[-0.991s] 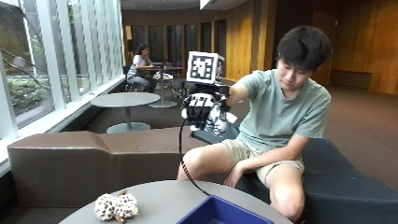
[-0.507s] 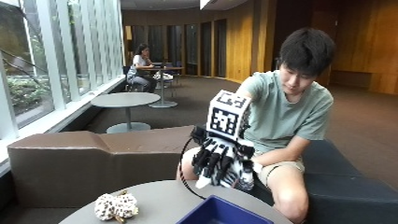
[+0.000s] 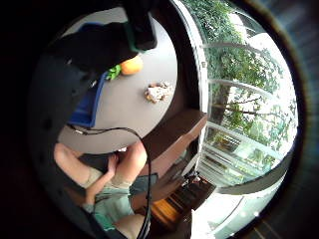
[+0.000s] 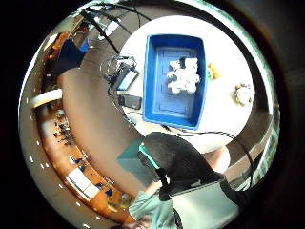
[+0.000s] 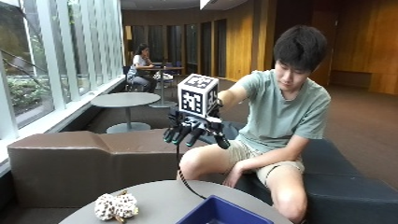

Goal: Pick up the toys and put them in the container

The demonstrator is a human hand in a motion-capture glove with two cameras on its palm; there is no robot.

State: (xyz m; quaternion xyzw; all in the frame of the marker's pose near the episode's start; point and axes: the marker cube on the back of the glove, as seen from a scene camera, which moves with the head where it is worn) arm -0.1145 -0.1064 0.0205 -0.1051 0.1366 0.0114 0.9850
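Three toys show in all: one white spotted plush toy (image 5: 116, 206) lying on the round grey table (image 5: 155, 198) below the gloved right hand (image 5: 194, 131) and off to its side, one white plush toy (image 4: 183, 75) already lying in the container, and one small orange toy with a green tuft (image 3: 127, 66) on the tabletop just beside the container's far wall. There is one blue container (image 5: 221, 214), a rectangular plastic tray with raised walls and a flat ribbed floor, set on the table below the hand. The hand hangs in the air well above the table, its fingers (image 5: 187, 135) pointing downward and only slightly bent, spread apart and holding nothing. The spotted toy is lumpy and soft-looking, with dark speckles on pale fur; nothing lies between it and the hand. On the far side of the container from that toy lie a dark phone-like slab (image 4: 130, 100), a second small device (image 4: 127, 79) and a tangle of black cables (image 4: 114, 64). The seated person's bare hand (image 5: 232, 177) rests on the knee, on a dark cushioned bench (image 5: 348, 186) behind the table. The tabletop is smooth and matte.
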